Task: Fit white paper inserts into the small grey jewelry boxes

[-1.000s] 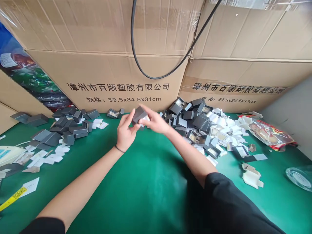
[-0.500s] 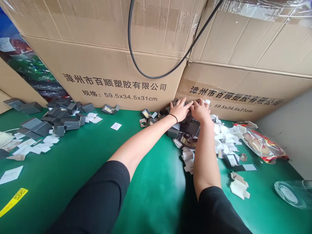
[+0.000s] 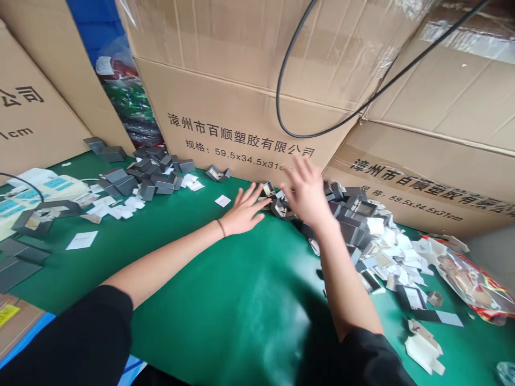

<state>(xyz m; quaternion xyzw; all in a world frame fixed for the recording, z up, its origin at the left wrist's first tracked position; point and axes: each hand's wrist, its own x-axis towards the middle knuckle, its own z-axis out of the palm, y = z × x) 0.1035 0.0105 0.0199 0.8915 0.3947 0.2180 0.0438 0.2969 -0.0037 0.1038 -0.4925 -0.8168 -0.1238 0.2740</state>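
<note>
My left hand (image 3: 244,212) is low over the green tabletop (image 3: 233,289), fingers spread, beside a few small dark grey boxes (image 3: 278,206) near the carton wall. Its fingertips reach close to these boxes; whether they touch cannot be made out. Raised above the same boxes, my right hand (image 3: 306,187) is blurred by motion, with its fingers apart and nothing in them. To its right lies a heap of dark grey boxes (image 3: 352,220) mixed with crumpled white paper pieces (image 3: 396,249). A white card (image 3: 222,201) lies flat to the left of my left hand.
Large cardboard cartons (image 3: 241,107) stand along the back, with a black cable (image 3: 281,80) hanging before them. Another pile of grey boxes (image 3: 156,169) and white slips (image 3: 116,208) lies left. At right are a red-edged plastic package (image 3: 470,279) and a glass (image 3: 506,372).
Both hands have come off the heap by the cartons. My left hand moved left and down to the table; my right hand lifted and shifted left. The view has turned left.
</note>
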